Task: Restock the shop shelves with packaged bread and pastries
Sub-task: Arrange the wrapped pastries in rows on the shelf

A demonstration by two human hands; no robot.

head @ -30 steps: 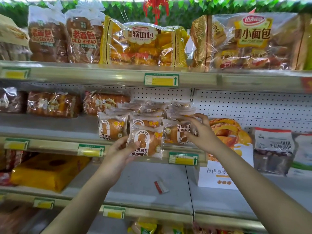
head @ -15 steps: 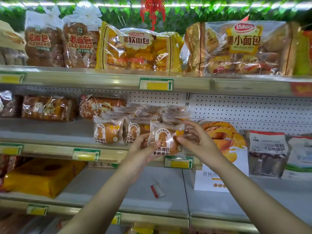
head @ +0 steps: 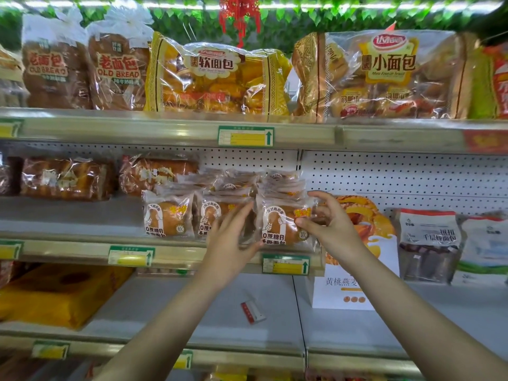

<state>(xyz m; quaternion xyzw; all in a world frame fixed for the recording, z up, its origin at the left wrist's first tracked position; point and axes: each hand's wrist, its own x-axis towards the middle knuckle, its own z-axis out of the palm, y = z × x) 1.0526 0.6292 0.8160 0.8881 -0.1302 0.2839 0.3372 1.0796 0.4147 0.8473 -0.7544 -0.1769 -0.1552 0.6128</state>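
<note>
One bread packet [head: 280, 224], rightmost of three in a row, stood at the front of the middle shelf [head: 178, 250] (its label facing me). My right hand [head: 330, 226] pinched its right edge; my left hand [head: 231, 243], fingers straight, seemed to press flat against its left side.

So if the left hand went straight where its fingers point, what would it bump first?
Probably the middle bun packet in the front row. The left hand has straight fingers pointing up and inward, right over it. Depth is unclear, so it may already touch.
</note>
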